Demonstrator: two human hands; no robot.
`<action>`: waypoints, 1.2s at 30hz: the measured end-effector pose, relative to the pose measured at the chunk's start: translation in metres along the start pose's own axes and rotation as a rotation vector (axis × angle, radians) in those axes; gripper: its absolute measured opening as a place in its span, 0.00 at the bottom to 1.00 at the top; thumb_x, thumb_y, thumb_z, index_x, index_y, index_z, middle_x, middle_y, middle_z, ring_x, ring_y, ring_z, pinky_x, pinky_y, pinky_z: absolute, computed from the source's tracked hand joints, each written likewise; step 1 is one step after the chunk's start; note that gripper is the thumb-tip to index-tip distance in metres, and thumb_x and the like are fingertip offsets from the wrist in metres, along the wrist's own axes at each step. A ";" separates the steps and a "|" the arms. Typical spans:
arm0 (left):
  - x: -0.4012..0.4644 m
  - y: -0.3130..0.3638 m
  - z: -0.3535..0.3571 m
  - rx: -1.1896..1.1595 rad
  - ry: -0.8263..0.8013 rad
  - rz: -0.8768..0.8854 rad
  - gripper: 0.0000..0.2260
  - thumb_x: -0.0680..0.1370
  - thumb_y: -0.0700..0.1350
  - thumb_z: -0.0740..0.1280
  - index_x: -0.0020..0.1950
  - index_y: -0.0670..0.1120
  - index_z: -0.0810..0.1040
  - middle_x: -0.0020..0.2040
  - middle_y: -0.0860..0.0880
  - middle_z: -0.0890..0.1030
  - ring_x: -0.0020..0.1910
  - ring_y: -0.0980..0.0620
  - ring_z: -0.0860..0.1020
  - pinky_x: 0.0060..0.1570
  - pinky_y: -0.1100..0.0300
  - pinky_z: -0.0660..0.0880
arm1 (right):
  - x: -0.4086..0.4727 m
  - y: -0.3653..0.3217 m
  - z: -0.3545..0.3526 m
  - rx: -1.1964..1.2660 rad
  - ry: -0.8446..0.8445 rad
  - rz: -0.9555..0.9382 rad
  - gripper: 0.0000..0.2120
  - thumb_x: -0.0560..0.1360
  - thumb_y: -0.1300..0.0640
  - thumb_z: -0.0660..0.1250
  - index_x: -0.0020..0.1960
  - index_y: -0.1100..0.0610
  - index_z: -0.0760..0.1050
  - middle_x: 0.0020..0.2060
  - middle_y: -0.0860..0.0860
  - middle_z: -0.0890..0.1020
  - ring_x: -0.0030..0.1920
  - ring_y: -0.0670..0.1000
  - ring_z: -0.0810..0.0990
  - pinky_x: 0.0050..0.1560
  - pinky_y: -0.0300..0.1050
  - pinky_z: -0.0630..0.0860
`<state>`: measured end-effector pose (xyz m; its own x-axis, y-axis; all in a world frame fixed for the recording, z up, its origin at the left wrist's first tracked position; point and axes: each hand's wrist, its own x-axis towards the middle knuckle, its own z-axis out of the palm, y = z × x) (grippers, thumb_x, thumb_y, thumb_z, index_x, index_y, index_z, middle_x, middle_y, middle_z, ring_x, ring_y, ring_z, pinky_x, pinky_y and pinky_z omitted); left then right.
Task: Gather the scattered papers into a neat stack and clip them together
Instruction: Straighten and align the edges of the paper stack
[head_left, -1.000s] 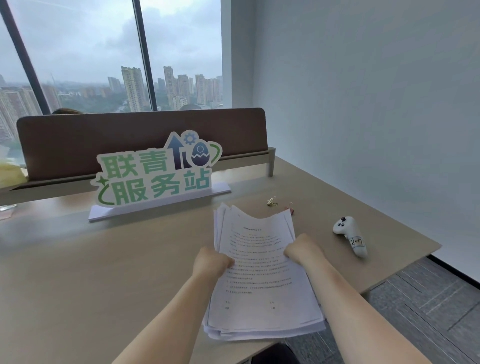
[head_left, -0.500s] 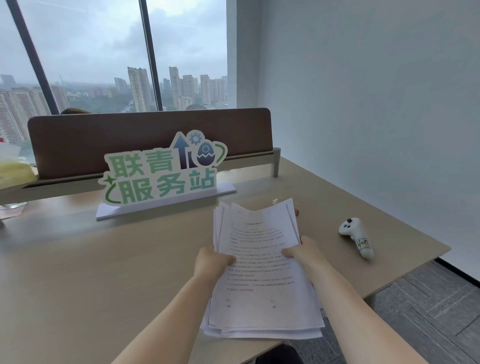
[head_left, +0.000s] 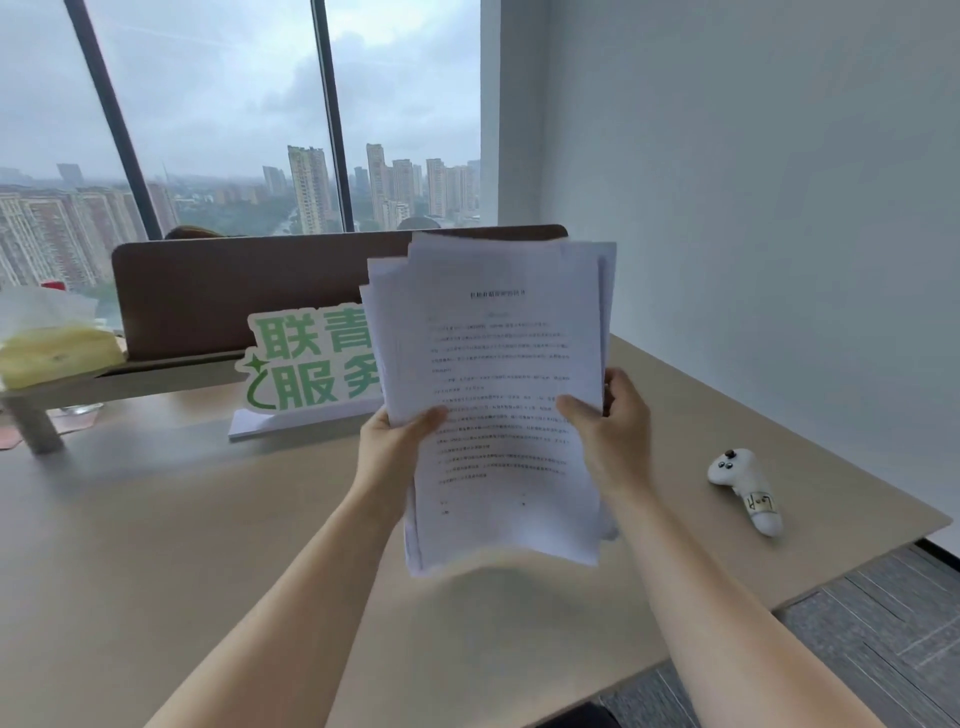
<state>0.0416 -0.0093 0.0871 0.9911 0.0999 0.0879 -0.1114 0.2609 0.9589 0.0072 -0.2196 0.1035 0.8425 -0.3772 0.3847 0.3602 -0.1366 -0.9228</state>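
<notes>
A stack of white printed papers (head_left: 498, 364) is held upright in the air above the desk, its sheets uneven at the top and left edges. My left hand (head_left: 397, 441) grips the stack's left edge, thumb on the front sheet. On the right edge my right hand (head_left: 610, 431) grips it the same way. The stack's bottom edge hangs clear of the desk (head_left: 182, 519). The clips seen earlier are hidden behind the papers.
A green and white standing sign (head_left: 306, 369) stands behind the papers, in front of a brown divider panel (head_left: 234, 291). A white controller (head_left: 745, 488) lies at the right near the desk edge. A yellow tissue pack (head_left: 52, 348) sits at far left.
Both hands have lifted the stack off the desk and tipped it upright. It now covers the clips and part of the sign.
</notes>
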 end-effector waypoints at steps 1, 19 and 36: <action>0.000 0.009 0.001 0.002 0.012 0.064 0.07 0.72 0.37 0.74 0.47 0.45 0.82 0.43 0.47 0.86 0.41 0.46 0.84 0.39 0.54 0.81 | 0.001 -0.007 0.005 0.027 0.012 -0.034 0.08 0.72 0.66 0.70 0.45 0.55 0.75 0.38 0.44 0.82 0.36 0.39 0.81 0.35 0.30 0.75; 0.000 -0.007 -0.036 0.049 -0.038 0.090 0.27 0.65 0.47 0.80 0.61 0.47 0.75 0.52 0.48 0.85 0.49 0.49 0.84 0.43 0.59 0.80 | -0.011 0.020 0.032 0.126 -0.157 0.014 0.24 0.72 0.51 0.76 0.66 0.49 0.75 0.57 0.46 0.84 0.59 0.47 0.82 0.63 0.56 0.76; 0.012 0.025 -0.043 0.555 0.087 0.232 0.05 0.71 0.40 0.76 0.39 0.48 0.82 0.37 0.47 0.84 0.37 0.45 0.82 0.41 0.50 0.81 | 0.006 0.021 0.023 -0.192 0.154 -0.046 0.40 0.71 0.54 0.74 0.75 0.43 0.56 0.61 0.46 0.74 0.57 0.48 0.76 0.58 0.50 0.75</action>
<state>0.0479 0.0395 0.1007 0.9332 0.1787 0.3117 -0.2460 -0.3145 0.9168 0.0291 -0.2036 0.0865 0.7506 -0.4999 0.4320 0.3017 -0.3225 -0.8972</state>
